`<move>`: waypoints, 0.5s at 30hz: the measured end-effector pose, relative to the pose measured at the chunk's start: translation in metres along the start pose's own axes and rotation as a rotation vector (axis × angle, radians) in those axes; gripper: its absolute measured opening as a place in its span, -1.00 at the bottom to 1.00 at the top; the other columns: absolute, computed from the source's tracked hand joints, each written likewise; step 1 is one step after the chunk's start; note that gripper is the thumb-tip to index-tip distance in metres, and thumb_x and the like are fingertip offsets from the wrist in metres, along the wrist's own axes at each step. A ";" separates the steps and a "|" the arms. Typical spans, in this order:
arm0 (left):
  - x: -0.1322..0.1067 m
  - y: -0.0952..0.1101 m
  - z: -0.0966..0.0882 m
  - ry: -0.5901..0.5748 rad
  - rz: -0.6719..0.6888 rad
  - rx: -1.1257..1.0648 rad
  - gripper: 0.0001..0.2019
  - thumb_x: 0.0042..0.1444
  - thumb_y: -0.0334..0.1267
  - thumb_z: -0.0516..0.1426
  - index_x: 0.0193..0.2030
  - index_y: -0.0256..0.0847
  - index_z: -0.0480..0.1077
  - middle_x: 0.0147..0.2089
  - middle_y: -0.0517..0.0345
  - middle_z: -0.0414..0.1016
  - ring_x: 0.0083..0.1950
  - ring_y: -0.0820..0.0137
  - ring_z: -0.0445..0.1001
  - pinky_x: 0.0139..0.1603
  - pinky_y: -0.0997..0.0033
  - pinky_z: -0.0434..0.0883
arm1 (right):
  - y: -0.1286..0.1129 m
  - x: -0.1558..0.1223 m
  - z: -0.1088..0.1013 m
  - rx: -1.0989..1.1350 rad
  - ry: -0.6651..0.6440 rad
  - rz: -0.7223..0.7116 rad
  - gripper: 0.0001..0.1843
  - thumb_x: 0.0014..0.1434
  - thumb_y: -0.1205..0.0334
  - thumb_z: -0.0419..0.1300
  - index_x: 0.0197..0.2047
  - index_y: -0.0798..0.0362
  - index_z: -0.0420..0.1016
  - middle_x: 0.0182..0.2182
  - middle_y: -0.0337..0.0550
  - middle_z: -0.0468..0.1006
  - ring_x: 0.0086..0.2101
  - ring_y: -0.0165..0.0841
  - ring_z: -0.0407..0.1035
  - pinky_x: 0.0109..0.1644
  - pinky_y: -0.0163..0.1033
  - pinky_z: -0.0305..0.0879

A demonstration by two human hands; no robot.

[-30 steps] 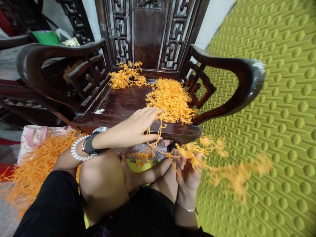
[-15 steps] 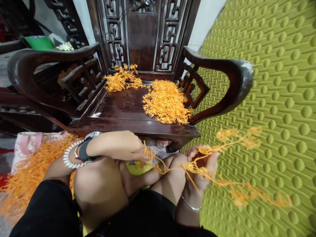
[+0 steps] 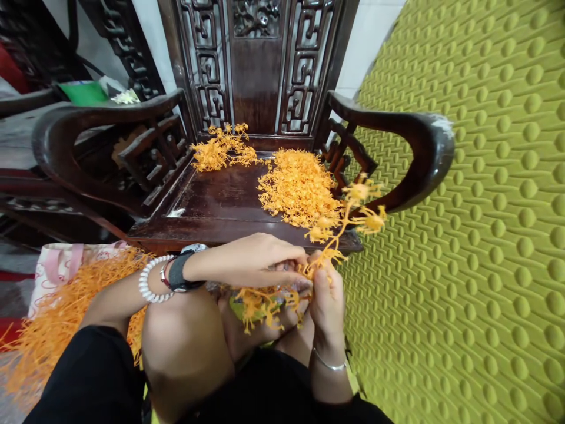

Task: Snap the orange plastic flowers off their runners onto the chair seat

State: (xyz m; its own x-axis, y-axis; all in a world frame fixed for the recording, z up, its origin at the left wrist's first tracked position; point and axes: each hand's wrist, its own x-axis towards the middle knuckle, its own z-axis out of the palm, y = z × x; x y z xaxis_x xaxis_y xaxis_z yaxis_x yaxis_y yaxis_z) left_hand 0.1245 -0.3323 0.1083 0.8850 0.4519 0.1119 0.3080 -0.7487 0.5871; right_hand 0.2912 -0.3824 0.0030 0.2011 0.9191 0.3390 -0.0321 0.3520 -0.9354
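Orange sprig (image 3: 346, 221): up in the hands around the centre of the frame, branching toward the chair arm (image 3: 432, 147), so I'd call this one not finished
Dense pile (image 3: 300, 185): bright heads bunched on the right of the chair seat (image 3: 216, 191), looks like the done stuff to me
Loose clump (image 3: 223, 150): back left of the seat, more open and branchy, sitting apart from the main bulk of the pile
Stringy heap (image 3: 83, 294): big one, lower left of the frame, so probably plenty left
Right hand (image 3: 327, 300): thumb and fingers closed round the sprig's stem, heads sticking out above the grip
Left hand (image 3: 256, 259): fingertips right at the right hand, orange bits (image 3: 258, 306) dangling below; honestly can't tell if it's pinching anything
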 end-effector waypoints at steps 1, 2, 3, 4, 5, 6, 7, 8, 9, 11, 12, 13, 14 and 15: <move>0.001 -0.002 0.001 -0.004 0.024 -0.014 -0.71 0.32 -0.06 -0.04 -0.27 -0.23 0.31 -0.36 0.24 0.40 -0.37 0.52 0.33 -0.33 0.51 0.20 | 0.001 0.000 -0.001 -0.019 -0.021 -0.029 -0.57 0.13 -0.19 0.14 -0.40 0.05 0.41 -0.49 -0.23 0.40 -0.47 -0.41 0.26 -0.38 -0.31 0.23; 0.002 -0.003 0.001 -0.005 0.050 -0.021 -0.70 0.34 -0.09 -0.07 -0.30 -0.23 0.28 -0.39 0.25 0.36 -0.39 0.52 0.31 -0.34 0.51 0.19 | 0.002 0.000 -0.002 -0.039 -0.043 -0.060 -0.53 0.11 -0.22 0.14 -0.46 0.06 0.38 -0.52 -0.23 0.38 -0.49 -0.42 0.23 -0.41 -0.31 0.20; 0.002 -0.004 0.001 0.000 0.076 -0.023 -0.69 0.35 -0.11 -0.10 -0.34 -0.23 0.26 -0.41 0.25 0.33 -0.39 0.52 0.28 -0.34 0.50 0.18 | 0.004 0.000 -0.004 -0.051 -0.057 -0.085 -0.48 0.10 -0.25 0.13 -0.52 0.07 0.34 -0.57 -0.24 0.34 -0.52 -0.43 0.19 -0.44 -0.30 0.16; 0.002 -0.005 0.001 0.006 0.106 -0.023 -0.69 0.36 -0.13 -0.11 -0.36 -0.23 0.23 -0.42 0.25 0.30 -0.40 0.52 0.27 -0.34 0.50 0.18 | 0.006 -0.001 -0.007 -0.051 -0.060 -0.103 -0.43 0.11 -0.28 0.09 -0.58 0.07 0.28 -0.62 -0.25 0.28 -0.56 -0.44 0.14 -0.48 -0.30 0.12; 0.000 -0.006 -0.001 0.006 0.134 -0.017 -0.69 0.36 -0.16 -0.11 -0.37 -0.22 0.21 -0.43 0.25 0.28 -0.39 0.51 0.26 -0.34 0.49 0.18 | 0.007 -0.003 -0.010 -0.042 -0.048 -0.114 -0.39 0.13 -0.30 0.04 -0.63 0.07 0.20 -0.66 -0.27 0.21 -0.59 -0.46 0.08 -0.50 -0.29 0.08; -0.002 -0.007 -0.002 0.006 0.163 0.002 -0.71 0.36 -0.18 -0.11 -0.38 -0.22 0.21 -0.43 0.24 0.27 -0.38 0.50 0.26 -0.33 0.48 0.18 | 0.008 -0.004 -0.013 -0.032 -0.029 -0.114 -0.36 0.17 -0.30 -0.02 -0.67 0.06 0.12 -0.70 -0.28 0.14 -0.62 -0.47 0.04 -0.51 -0.29 0.05; -0.004 -0.007 -0.003 0.007 0.188 0.037 -0.72 0.36 -0.21 -0.11 -0.37 -0.21 0.21 -0.42 0.23 0.28 -0.37 0.48 0.26 -0.32 0.47 0.19 | 0.008 -0.006 -0.015 -0.026 0.000 -0.106 -0.35 0.21 -0.28 -0.07 -0.69 0.04 0.05 -0.72 -0.30 0.07 -0.63 -0.48 0.00 -0.52 -0.29 0.03; -0.007 -0.007 -0.005 0.009 0.206 0.086 -0.74 0.36 -0.24 -0.11 -0.36 -0.21 0.21 -0.41 0.22 0.29 -0.36 0.47 0.26 -0.30 0.45 0.19 | 0.008 -0.008 -0.018 -0.029 0.029 -0.098 -0.35 0.24 -0.26 -0.11 -0.69 0.03 -0.01 -0.73 -0.31 0.02 -0.64 -0.49 -0.03 -0.53 -0.29 0.01; -0.009 -0.006 -0.007 0.007 0.221 0.142 -0.77 0.35 -0.27 -0.09 -0.34 -0.20 0.22 -0.40 0.21 0.32 -0.34 0.45 0.26 -0.28 0.43 0.19 | 0.007 -0.010 -0.021 -0.049 0.056 -0.089 -0.35 0.26 -0.23 -0.12 -0.69 0.03 -0.04 -0.73 -0.32 0.00 -0.65 -0.50 -0.05 -0.53 -0.29 -0.01; -0.014 -0.004 -0.009 -0.011 0.244 0.266 -0.83 0.33 -0.33 -0.07 -0.31 -0.20 0.24 -0.37 0.21 0.35 -0.34 0.42 0.24 -0.27 0.40 0.18 | 0.004 -0.013 -0.025 -0.125 0.110 -0.078 -0.38 0.27 -0.16 -0.08 -0.69 0.03 -0.05 -0.73 -0.33 -0.01 -0.65 -0.51 -0.06 -0.54 -0.29 -0.04; -0.015 -0.002 -0.009 -0.022 0.256 0.324 -0.84 0.32 -0.36 -0.06 -0.30 -0.20 0.25 -0.36 0.20 0.36 -0.35 0.41 0.23 -0.28 0.38 0.18 | 0.002 -0.014 -0.027 -0.163 0.138 -0.083 -0.39 0.28 -0.13 -0.05 -0.69 0.03 -0.04 -0.72 -0.33 -0.01 -0.65 -0.51 -0.06 -0.54 -0.29 -0.04; -0.016 0.001 -0.009 -0.033 0.267 0.376 -0.85 0.30 -0.38 -0.05 -0.30 -0.20 0.25 -0.36 0.21 0.37 -0.36 0.41 0.22 -0.29 0.37 0.18 | 0.000 -0.014 -0.028 -0.191 0.170 -0.097 -0.40 0.28 -0.11 -0.03 -0.68 0.03 -0.05 -0.72 -0.34 -0.02 -0.65 -0.51 -0.07 -0.54 -0.30 -0.05; -0.017 0.003 -0.009 -0.038 0.274 0.426 -0.85 0.29 -0.39 -0.04 -0.32 -0.21 0.25 -0.36 0.21 0.36 -0.37 0.40 0.21 -0.30 0.36 0.17 | -0.002 -0.014 -0.028 -0.205 0.200 -0.118 -0.40 0.28 -0.09 -0.03 -0.68 0.02 -0.06 -0.72 -0.35 -0.03 -0.66 -0.51 -0.07 -0.55 -0.30 -0.06; -0.017 0.006 -0.008 -0.036 0.274 0.470 -0.85 0.28 -0.39 -0.02 -0.34 -0.21 0.26 -0.37 0.21 0.36 -0.38 0.40 0.21 -0.31 0.35 0.17 | -0.005 -0.014 -0.027 -0.217 0.213 -0.141 -0.40 0.30 -0.08 -0.06 -0.68 0.02 -0.08 -0.72 -0.35 -0.05 -0.66 -0.52 -0.09 -0.56 -0.30 -0.07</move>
State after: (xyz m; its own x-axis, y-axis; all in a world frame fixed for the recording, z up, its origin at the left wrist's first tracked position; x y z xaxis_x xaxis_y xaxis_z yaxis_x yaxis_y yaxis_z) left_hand 0.1081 -0.3409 0.1168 0.9637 0.1990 0.1778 0.1799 -0.9766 0.1178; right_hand 0.3151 -0.4014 -0.0001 0.3898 0.7982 0.4593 0.2151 0.4061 -0.8882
